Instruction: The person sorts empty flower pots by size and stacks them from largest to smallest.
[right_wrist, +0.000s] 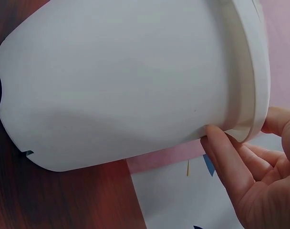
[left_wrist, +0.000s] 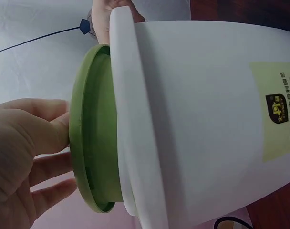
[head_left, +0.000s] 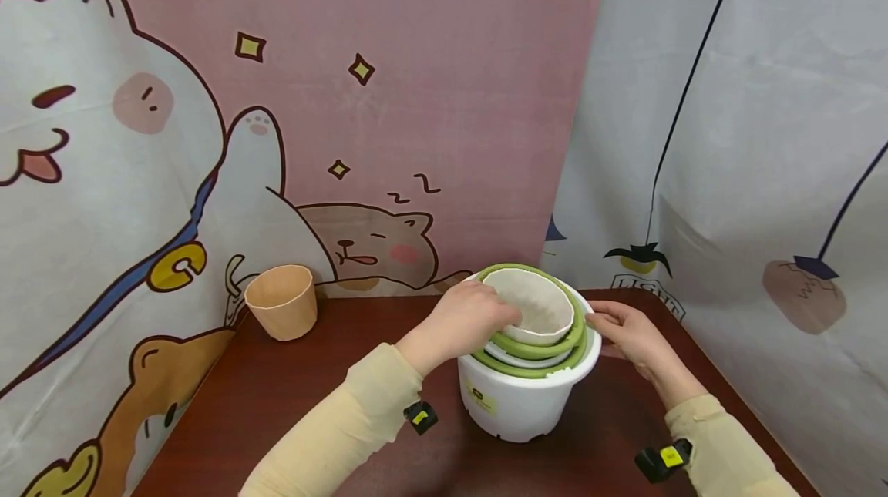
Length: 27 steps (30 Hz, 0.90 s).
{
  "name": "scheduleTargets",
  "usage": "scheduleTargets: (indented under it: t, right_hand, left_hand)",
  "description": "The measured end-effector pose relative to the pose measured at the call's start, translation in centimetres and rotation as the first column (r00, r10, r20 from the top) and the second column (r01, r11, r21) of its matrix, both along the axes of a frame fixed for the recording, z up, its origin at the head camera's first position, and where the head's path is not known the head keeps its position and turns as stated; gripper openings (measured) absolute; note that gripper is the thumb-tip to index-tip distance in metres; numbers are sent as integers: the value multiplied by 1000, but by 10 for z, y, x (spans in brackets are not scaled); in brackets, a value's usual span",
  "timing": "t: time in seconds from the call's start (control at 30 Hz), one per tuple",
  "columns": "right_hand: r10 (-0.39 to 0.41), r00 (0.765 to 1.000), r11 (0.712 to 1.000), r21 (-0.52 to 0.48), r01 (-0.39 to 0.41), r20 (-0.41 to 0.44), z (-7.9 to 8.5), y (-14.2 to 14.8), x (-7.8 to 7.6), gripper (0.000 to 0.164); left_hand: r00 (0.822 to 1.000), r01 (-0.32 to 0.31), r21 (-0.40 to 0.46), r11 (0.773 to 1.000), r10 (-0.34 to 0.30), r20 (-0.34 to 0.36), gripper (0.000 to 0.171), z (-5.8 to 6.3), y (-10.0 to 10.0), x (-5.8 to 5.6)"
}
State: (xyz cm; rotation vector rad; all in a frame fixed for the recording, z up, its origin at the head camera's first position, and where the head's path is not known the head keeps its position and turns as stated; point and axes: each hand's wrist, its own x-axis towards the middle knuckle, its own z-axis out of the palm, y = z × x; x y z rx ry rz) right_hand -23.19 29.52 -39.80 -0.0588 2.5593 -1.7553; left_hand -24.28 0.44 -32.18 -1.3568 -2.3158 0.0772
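Several flowerpots stand nested on the table. Outermost is a large white flowerpot (head_left: 513, 404) with a yellow-green label (left_wrist: 277, 109). Inside it are green-rimmed pots (head_left: 576, 320), with a white rim between them, and a small cream flowerpot (head_left: 534, 297) innermost. At the cream pot's near left edge my left hand (head_left: 465, 320) pinches the rim, its fingertips reaching inside. In the left wrist view the thumb and fingers pass behind the green rim (left_wrist: 77, 129), which hides their tips. My right hand (head_left: 627, 331) holds the white pot's rim (right_wrist: 262, 90) from the right, fingers beneath it.
A peach-coloured flowerpot (head_left: 283, 308) stands alone at the table's back left corner. The dark red-brown table (head_left: 333, 404) meets cartoon-printed cloth walls (head_left: 444, 112) behind and on both sides.
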Motion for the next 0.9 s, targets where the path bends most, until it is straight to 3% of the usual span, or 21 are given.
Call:
scheduleTargets:
  t: [0.27, 0.67, 0.9]
  right_hand:
    - [-4, 1000, 1000, 0, 4, 6, 1, 0, 0, 62]
    - [-5, 1000, 1000, -3, 5, 4, 0, 0, -1, 62]
    - [-6, 1000, 1000, -3, 6, 1, 0, 0, 0, 62]
  left_hand:
    - [997, -39, 73, 997, 34, 73, 32, 10, -8, 4]
    - [995, 4, 172, 985, -21, 93, 41, 6, -23, 2]
    - [992, -5, 177, 984, -18, 125, 47, 7, -33, 3]
